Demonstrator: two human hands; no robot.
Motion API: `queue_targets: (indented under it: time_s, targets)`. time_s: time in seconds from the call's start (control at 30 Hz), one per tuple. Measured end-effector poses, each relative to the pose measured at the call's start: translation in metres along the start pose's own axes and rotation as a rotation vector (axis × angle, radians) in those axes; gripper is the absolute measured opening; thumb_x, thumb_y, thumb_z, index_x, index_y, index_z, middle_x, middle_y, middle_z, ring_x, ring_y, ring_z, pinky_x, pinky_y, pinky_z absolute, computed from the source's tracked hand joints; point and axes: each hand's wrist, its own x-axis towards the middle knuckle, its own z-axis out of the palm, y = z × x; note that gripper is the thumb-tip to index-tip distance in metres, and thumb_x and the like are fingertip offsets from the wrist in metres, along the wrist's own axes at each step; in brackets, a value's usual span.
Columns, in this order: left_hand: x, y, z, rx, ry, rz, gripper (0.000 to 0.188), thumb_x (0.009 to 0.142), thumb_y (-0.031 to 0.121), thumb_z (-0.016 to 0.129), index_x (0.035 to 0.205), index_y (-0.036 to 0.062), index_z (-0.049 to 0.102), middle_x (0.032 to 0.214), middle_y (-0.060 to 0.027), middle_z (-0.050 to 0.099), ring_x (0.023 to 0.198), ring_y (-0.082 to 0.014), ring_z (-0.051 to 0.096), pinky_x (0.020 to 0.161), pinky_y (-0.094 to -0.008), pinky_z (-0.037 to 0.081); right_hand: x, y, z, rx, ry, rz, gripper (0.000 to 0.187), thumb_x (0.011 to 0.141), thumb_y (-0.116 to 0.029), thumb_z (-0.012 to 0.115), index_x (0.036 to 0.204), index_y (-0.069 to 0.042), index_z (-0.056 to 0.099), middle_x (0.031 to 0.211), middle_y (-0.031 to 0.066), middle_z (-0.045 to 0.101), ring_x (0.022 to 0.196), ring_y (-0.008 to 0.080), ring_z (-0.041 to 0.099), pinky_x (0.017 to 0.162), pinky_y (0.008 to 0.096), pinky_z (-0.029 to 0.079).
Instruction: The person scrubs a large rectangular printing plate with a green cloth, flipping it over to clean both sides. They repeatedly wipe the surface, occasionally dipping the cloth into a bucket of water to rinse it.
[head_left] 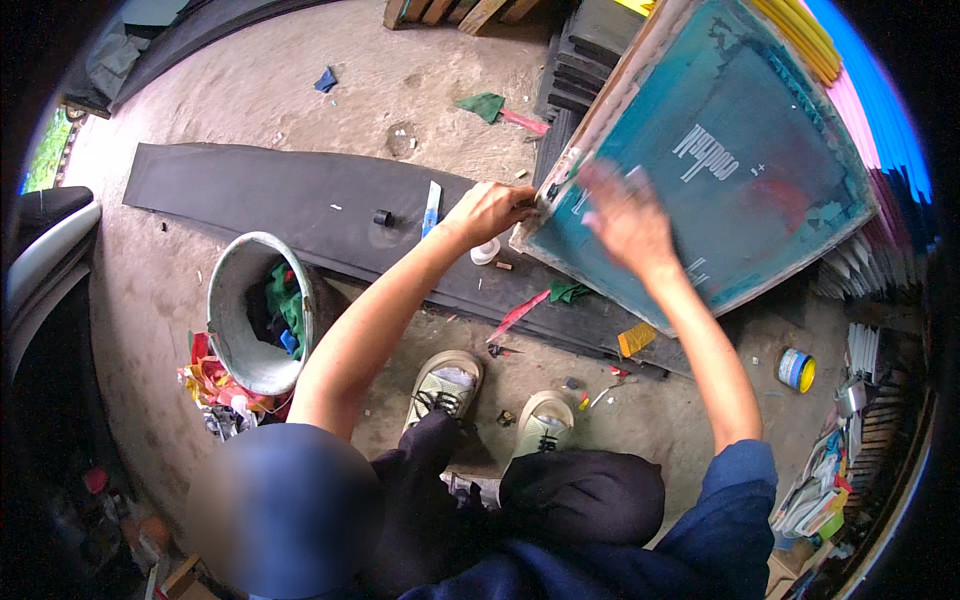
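A screen printing frame with teal mesh and pale lettering leans at the right, its near-left corner over the dark boards. My left hand is closed at that frame's left edge, fingertips pinched against the rim. Over the mesh, close to its left side, is my right hand; motion smears its fingers, so whether it holds anything is unclear. Just below my left hand, a small white round container stands on the long black board. A blue and white cutter knife lies beside my left wrist.
A grey bucket with green and dark cloths stands left of my left forearm. Colourful scraps lie beside it. At the right, a yellow-topped tin sits on the floor. Stacked dark sheets rise behind the frame.
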Motion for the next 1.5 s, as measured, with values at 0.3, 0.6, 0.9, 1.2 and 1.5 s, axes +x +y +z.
queue_targets:
  time_s: [0.3, 0.6, 0.9, 1.2, 1.5]
  targets:
    - [-0.014, -0.016, -0.01, -0.534, 0.216, -0.155, 0.014, 0.086, 0.014, 0.052, 0.088, 0.0, 0.053, 0.082, -0.0112, 0.064, 0.08, -0.0151, 0.062, 0.071, -0.031, 0.048, 0.006, -0.047, 0.015, -0.013, 0.042, 0.248, 0.067, 0.084, -0.045, 0.044, 0.137, -0.008, 0.025, 0.144, 0.007, 0.021, 0.133, 0.021, 0.018, 0.106, 0.0394, 0.018]
    - [-0.042, -0.043, -0.027, 0.13, -0.101, -0.206, 0.023, 0.075, 0.024, 0.063, 0.082, 0.0038, 0.053, 0.071, -0.0156, 0.061, 0.069, -0.0298, 0.061, 0.063, -0.0379, 0.047, 0.038, 0.034, -0.037, -0.072, 0.314, 0.42, 0.065, 0.084, -0.04, 0.045, 0.137, -0.008, 0.024, 0.145, 0.0066, 0.018, 0.133, 0.0214, 0.018, 0.105, 0.0467, 0.019]
    - [-0.03, -0.04, -0.027, -0.119, -0.06, -0.396, 0.015, 0.079, 0.016, 0.06, 0.087, 0.0044, 0.056, 0.071, -0.0105, 0.064, 0.065, -0.0203, 0.064, 0.06, -0.0311, 0.048, -0.079, -0.019, 0.038, -0.053, -0.117, -0.35, 0.064, 0.08, -0.039, 0.047, 0.136, -0.012, 0.03, 0.143, -0.0011, 0.025, 0.132, 0.0141, 0.021, 0.109, 0.0379, 0.012]
    - [-0.003, -0.039, -0.014, -0.31, -0.005, -0.25, 0.027, 0.086, 0.024, 0.056, 0.103, 0.0036, 0.058, 0.091, -0.0092, 0.065, 0.085, -0.0164, 0.06, 0.077, -0.0301, 0.046, 0.009, 0.062, -0.037, 0.027, 0.5, 0.517, 0.071, 0.086, -0.049, 0.038, 0.136, -0.002, 0.021, 0.142, 0.0172, 0.02, 0.131, 0.0331, 0.019, 0.104, 0.0517, 0.016]
    - [0.015, -0.004, 0.009, -0.294, -0.102, -0.146, 0.05, 0.082, 0.02, 0.062, 0.122, 0.0019, 0.038, 0.112, -0.0175, 0.055, 0.103, -0.0251, 0.056, 0.086, -0.0351, 0.044, -0.07, 0.039, -0.006, -0.268, 0.011, 0.091, 0.065, 0.084, -0.044, 0.042, 0.138, -0.014, 0.023, 0.145, -0.0015, 0.017, 0.134, 0.0133, 0.015, 0.108, 0.0435, 0.012]
